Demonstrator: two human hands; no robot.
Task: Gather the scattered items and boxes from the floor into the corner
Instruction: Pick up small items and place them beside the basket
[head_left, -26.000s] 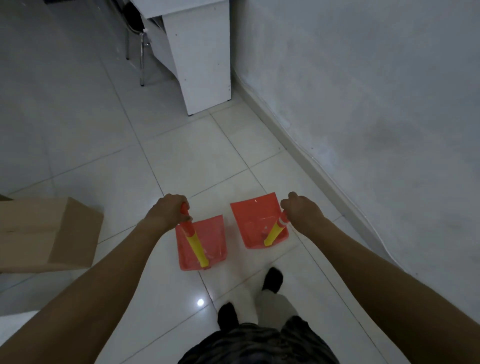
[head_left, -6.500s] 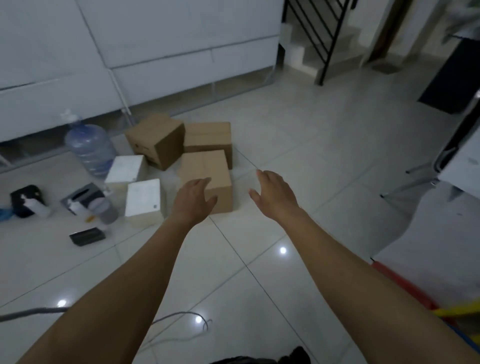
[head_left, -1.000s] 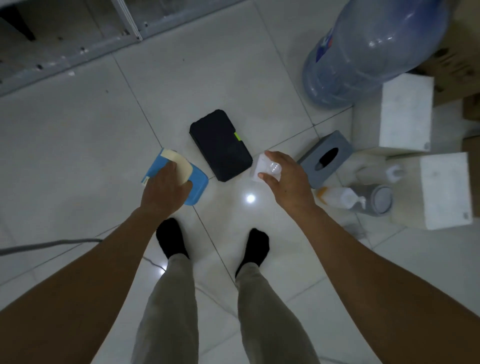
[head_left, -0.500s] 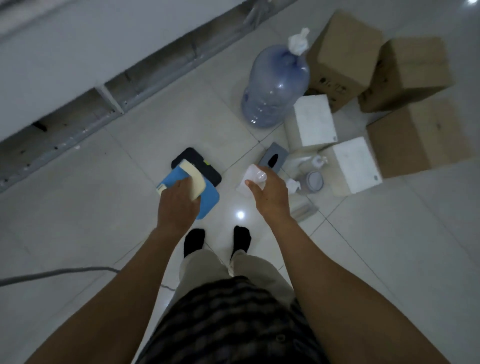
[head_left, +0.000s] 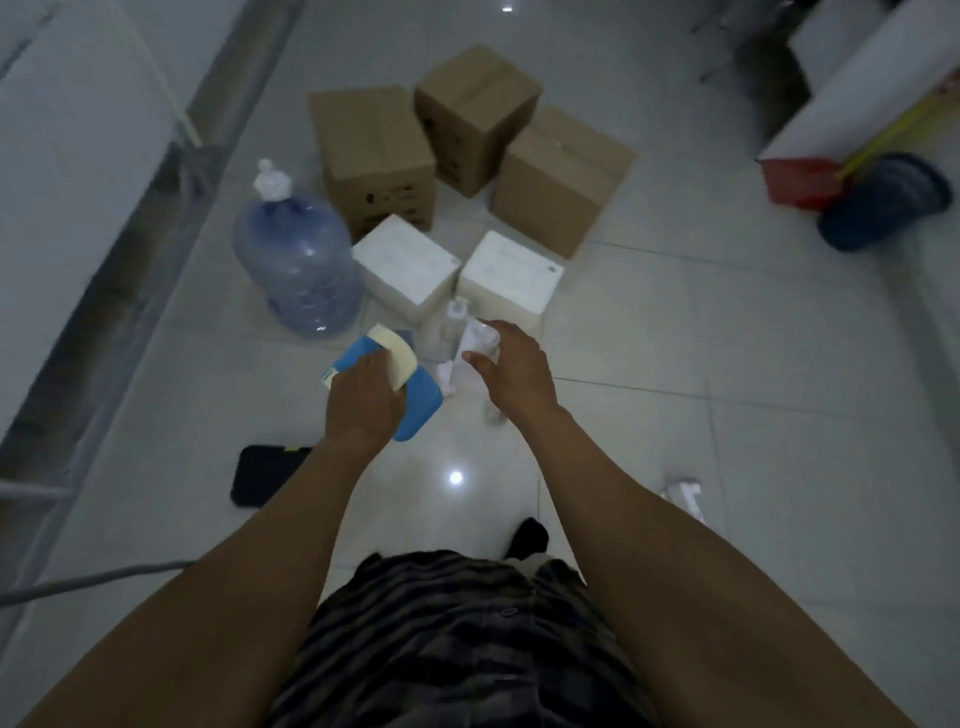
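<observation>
**Item 1.** Flat blue plastic board (head_left: 422, 410) with a cream foam-like sheet (head_left: 397, 358) on top. Held off the white tiled floor (head_left: 675, 364), just nearer the person than the large translucent blue water jug (head_left: 298, 270). The left hand (head_left: 363, 400) grips it, fingers curled over the edge. Likely light; the board looks stiff, the sheet soft. An edge grip should serve.

**Item 2.** Small white plastic container (head_left: 470, 345), exact kind unclear. Held to the right of the jug. The right hand (head_left: 511, 374) is closed round it, fingertips pinching. Probably light, crushable and perhaps slippery; best held round the body.

**Item 3.** White cuboid box (head_left: 405, 265), on the floor just beside the jug's right side. A second white box (head_left: 511, 278) lies further right.

**Item 4.** Three brown cardboard cartons (head_left: 371, 156), clustered behind the jug. Weight unknown; take each by opposite lower edges, both hands.

**Item 5.** Black flat rectangular case (head_left: 265, 473), on the floor, nearer the person than the jug. Thin; lift by a long edge.

**Item 6.** The jug itself. Heavy if filled; take it by neck and base.
</observation>
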